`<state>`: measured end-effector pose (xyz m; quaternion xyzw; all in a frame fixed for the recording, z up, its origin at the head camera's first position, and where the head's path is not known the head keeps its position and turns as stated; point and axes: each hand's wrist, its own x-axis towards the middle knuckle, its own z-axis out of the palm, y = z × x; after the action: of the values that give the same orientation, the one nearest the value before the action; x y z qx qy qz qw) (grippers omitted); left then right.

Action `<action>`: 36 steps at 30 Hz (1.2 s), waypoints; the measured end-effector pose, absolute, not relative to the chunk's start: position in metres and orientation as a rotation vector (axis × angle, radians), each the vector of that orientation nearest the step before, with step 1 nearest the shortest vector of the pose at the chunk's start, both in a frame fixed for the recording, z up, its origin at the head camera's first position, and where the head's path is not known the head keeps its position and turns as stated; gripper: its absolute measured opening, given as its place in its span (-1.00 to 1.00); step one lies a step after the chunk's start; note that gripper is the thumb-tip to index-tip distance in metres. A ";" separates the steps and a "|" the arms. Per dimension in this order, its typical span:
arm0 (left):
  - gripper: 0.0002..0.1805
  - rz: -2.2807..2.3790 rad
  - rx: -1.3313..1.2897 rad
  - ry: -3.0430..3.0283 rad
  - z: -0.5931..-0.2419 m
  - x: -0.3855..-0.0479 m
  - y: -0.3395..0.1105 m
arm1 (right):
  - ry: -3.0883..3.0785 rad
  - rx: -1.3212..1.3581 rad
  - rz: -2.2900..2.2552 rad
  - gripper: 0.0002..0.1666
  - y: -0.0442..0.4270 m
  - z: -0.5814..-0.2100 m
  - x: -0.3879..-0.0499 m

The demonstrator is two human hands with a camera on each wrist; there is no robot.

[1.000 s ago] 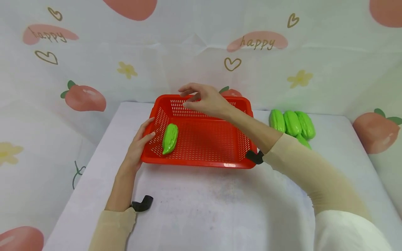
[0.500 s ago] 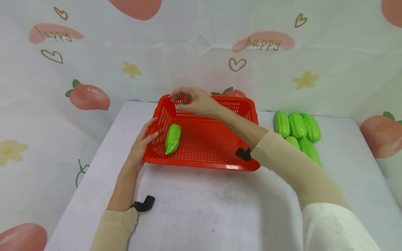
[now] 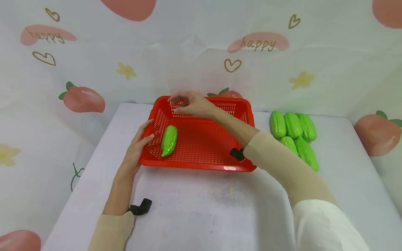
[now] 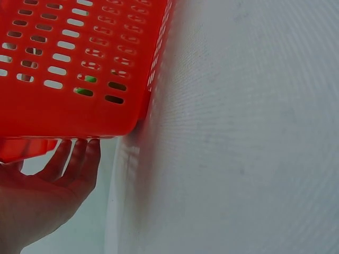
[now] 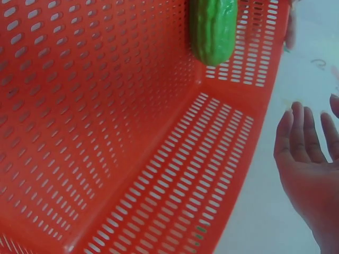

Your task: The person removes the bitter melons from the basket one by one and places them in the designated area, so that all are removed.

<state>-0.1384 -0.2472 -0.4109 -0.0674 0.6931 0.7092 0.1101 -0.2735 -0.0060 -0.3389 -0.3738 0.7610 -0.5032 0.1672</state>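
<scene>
A red perforated plastic basket (image 3: 201, 165) sits toward the back of the table. My left hand (image 3: 135, 148) grips its left rim, thumb on top and fingers below the rim in the left wrist view. Inside, near the left wall, lies a green ridged vegetable (image 3: 169, 141) shaped like a bitter melon, its pointed tip toward me. My right hand (image 3: 194, 104) hovers over the basket's back left part, fingers loosely bent and holding nothing. In the right wrist view this hand (image 5: 312, 159) appears beyond the rim, apart from it.
Several similar green vegetables (image 3: 293, 124) lie grouped on the table to the right of the basket; my right sleeve (image 3: 282, 164) partly covers one. A white patterned cloth (image 3: 201, 62) hangs right behind the table. Black wrist mounts (image 3: 141, 207) stick out from both arms.
My right hand has moved left and slightly down over the basket, and the sleeve now uncovers more of the lower green vegetables. The left hand keeps its grip on the rim.
</scene>
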 end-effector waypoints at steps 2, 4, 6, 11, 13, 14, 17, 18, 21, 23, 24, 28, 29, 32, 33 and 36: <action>-0.42 2.079 -0.190 2.036 -0.411 -0.138 -0.248 | 2.148 -1.040 -1.446 -0.59 -0.007 -0.345 -0.275; -0.42 2.078 -0.179 2.030 -0.412 -0.138 -0.248 | 2.122 -1.009 -1.449 -0.58 -0.008 -0.350 -0.276; -0.42 2.076 -0.170 2.030 -0.412 -0.138 -0.248 | 2.090 -0.966 -1.426 -0.54 -0.008 -0.355 -0.276; -0.42 2.068 -0.156 2.037 -0.413 -0.139 -0.247 | 2.037 -0.913 -1.290 -0.46 -0.008 -0.363 -0.276; -0.42 2.062 -0.154 2.039 -0.413 -0.140 -0.247 | 2.012 -0.902 -1.247 -0.43 -0.008 -0.366 -0.277; -0.42 2.060 -0.155 2.040 -0.412 -0.140 -0.246 | 1.997 -0.900 -1.232 -0.41 -0.009 -0.368 -0.277; -0.42 2.057 -0.153 2.045 -0.413 -0.141 -0.246 | 1.962 -0.892 -1.198 -0.36 -0.010 -0.373 -0.277; -0.42 2.057 -0.150 2.044 -0.413 -0.141 -0.246 | 1.951 -0.887 -1.188 -0.34 -0.010 -0.375 -0.277; -0.42 2.059 -0.147 2.039 -0.412 -0.141 -0.246 | 1.936 -0.884 -1.147 -0.32 -0.012 -0.380 -0.277; -0.42 2.061 -0.147 2.038 -0.412 -0.141 -0.246 | 1.934 -0.885 -1.110 -0.31 -0.014 -0.382 -0.277; -0.42 2.064 -0.148 2.036 -0.412 -0.141 -0.246 | 1.942 -0.888 -1.087 -0.30 -0.016 -0.383 -0.276; -0.42 2.073 -0.146 2.028 -0.411 -0.140 -0.248 | 2.004 -0.922 -0.948 -0.26 -0.023 -0.386 -0.273; -0.42 2.075 -0.145 2.023 -0.411 -0.139 -0.249 | 2.022 -0.930 -0.912 -0.25 -0.025 -0.388 -0.271; -0.42 2.077 -0.149 2.021 -0.411 -0.139 -0.250 | 2.073 -0.950 -0.809 -0.21 -0.031 -0.392 -0.268; -0.41 2.078 -0.148 2.019 -0.411 -0.139 -0.251 | 2.090 -0.958 -0.780 -0.21 -0.033 -0.393 -0.267; -0.41 2.081 -0.136 2.017 -0.411 -0.139 -0.252 | 2.109 -0.952 -0.752 -0.19 -0.036 -0.395 -0.265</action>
<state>-0.1387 -0.2515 -0.4111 -0.0466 0.6903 0.7120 0.1198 -0.2652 -0.0365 -0.3950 -0.3669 0.8130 -0.2900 0.3468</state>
